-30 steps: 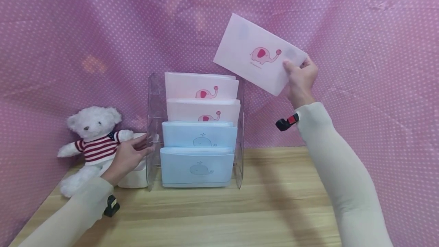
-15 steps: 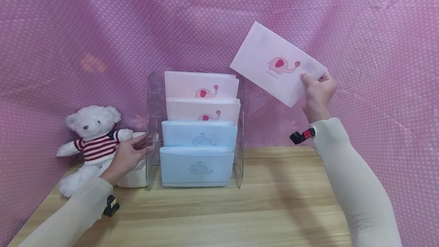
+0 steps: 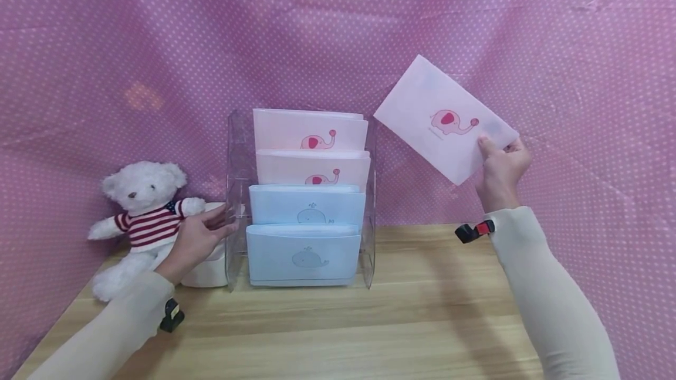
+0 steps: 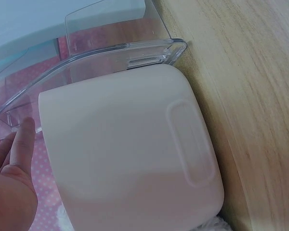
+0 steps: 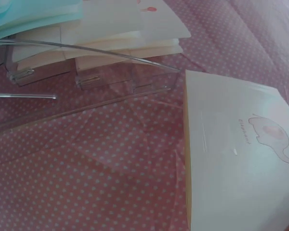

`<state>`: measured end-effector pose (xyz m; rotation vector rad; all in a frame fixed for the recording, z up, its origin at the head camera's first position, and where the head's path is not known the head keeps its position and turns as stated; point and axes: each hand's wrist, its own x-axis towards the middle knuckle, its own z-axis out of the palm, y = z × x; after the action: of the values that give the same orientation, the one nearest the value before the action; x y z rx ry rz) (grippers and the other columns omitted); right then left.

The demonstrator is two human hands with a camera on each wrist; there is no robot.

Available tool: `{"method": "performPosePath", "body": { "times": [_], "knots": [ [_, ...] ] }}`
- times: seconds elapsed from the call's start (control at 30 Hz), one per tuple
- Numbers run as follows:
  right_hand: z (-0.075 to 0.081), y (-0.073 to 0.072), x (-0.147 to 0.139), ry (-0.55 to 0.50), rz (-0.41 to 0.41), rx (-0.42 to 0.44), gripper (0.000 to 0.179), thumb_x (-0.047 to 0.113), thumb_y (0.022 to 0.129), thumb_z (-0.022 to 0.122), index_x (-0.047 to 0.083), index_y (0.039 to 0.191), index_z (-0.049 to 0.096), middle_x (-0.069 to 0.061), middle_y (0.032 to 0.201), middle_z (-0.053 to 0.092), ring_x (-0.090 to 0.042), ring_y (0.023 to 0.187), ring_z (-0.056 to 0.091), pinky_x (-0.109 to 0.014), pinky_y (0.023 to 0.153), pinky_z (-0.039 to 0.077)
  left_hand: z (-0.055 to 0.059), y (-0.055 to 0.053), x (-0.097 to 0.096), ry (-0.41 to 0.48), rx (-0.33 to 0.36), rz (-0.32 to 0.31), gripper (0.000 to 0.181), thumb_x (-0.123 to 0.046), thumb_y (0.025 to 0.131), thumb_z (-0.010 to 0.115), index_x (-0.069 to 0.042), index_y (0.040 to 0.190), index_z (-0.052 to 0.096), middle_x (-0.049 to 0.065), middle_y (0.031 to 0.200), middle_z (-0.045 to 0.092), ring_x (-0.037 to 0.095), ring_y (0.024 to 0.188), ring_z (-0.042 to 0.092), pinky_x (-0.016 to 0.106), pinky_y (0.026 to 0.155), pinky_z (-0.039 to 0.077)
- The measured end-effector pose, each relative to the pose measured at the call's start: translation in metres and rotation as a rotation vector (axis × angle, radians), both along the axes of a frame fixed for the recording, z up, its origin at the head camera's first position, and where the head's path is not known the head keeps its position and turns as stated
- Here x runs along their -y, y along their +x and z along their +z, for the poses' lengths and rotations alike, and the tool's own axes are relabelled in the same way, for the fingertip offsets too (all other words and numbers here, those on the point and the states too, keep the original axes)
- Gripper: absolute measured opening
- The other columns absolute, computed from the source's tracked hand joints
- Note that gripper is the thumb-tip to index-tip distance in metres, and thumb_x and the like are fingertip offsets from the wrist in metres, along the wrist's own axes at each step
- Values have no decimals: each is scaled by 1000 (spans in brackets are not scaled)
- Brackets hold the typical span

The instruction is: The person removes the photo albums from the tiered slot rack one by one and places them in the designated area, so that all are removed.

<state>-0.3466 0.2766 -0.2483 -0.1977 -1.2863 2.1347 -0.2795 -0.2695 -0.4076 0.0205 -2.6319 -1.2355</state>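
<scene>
Up at the right in the head view, my right hand (image 3: pixel 503 169) grips a pink notebook (image 3: pixel 443 119) by its lower right corner, thumb on the front. The notebook tilts in the air and shows a printed elephant; its edge (image 5: pixel 187 159) shows in the right wrist view. At the left, my left hand (image 3: pixel 198 242) holds the side panel of a clear rack (image 3: pixel 230 251). A finger (image 4: pixel 23 144) meets the panel's rim in the left wrist view. Pink notebooks (image 3: pixel 311 128) fill the rack's upper tiers, and light-blue whale notebooks (image 3: pixel 303 260) its lower ones.
A white teddy bear (image 3: pixel 142 192) in a striped sweater sits left of the rack. A pale rounded bin (image 4: pixel 130 139) stands between bear and rack, partly behind my left hand. Pink dotted cloth (image 3: pixel 581 104) hangs behind the wooden table (image 3: pixel 412 321).
My right hand has moved right and downward with the pink notebook, away from the rack. The left hand stays on the rack's side.
</scene>
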Motion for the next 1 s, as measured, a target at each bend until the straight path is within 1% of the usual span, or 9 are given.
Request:
{"method": "performPosePath", "body": {
  "times": [0.17,0.27,0.33,0.43,0.57,0.63,0.77,0.83,1.0],
  "knots": [
    [-18,1,-7,-63,-14,23,40,-3,85,76,10,123,71,-6,128,68,-22,119,67,-28,89,63,0,0,1,17,-3,-9,66,-24,94,74,-4,150,45,19,136,65,35,123,66,36,95,58],
    [-27,3,-11,-108,2,20,42,-1,86,77,12,125,71,-6,133,66,-22,122,66,-30,92,62,0,-1,1,25,-7,-16,66,-24,94,74,-4,150,46,19,135,65,35,122,66,34,94,59],
    [-33,3,-12,-116,15,20,43,0,86,77,12,126,70,-6,136,65,-22,125,64,-31,95,61,0,-1,0,25,-7,-15,65,-24,94,74,-5,150,46,19,135,65,36,122,67,35,94,59],
    [-44,4,-14,-105,23,38,43,1,87,76,13,128,69,-5,139,63,-23,128,63,-33,99,59,1,-1,1,17,4,-9,65,-25,94,73,-6,151,45,19,137,65,36,123,66,40,96,58],
    [-62,5,-13,-76,16,111,43,3,90,74,15,131,67,-4,142,63,-22,131,61,-34,104,57,1,-1,1,5,13,-3,66,-27,95,73,-7,151,45,19,137,64,37,123,66,45,98,57],
    [-72,6,-12,-86,17,132,43,2,91,72,14,132,67,-5,143,62,-23,133,61,-34,105,56,1,-1,1,7,18,-6,66,-27,95,73,-7,151,45,20,138,64,38,123,66,45,99,57],
    [-98,5,-4,-92,-1,175,44,-3,92,68,10,134,65,-10,144,61,-24,132,61,-34,105,56,1,-1,1,16,23,-13,66,-28,95,73,-8,151,46,19,138,64,37,124,66,44,98,57],
    [-111,5,0,-73,-12,203,45,-3,93,67,8,136,64,-13,145,60,-25,132,61,-33,105,56,0,0,2,18,21,-13,66,-29,94,73,-8,151,46,18,137,65,37,123,66,43,98,57],
    [-139,6,9,-1,-26,288,46,0,94,67,6,139,60,-14,146,59,-23,133,60,-29,105,56,0,0,1,33,12,-18,66,-27,94,74,-8,150,46,16,136,66,35,123,66,38,97,58]
  ]
}}
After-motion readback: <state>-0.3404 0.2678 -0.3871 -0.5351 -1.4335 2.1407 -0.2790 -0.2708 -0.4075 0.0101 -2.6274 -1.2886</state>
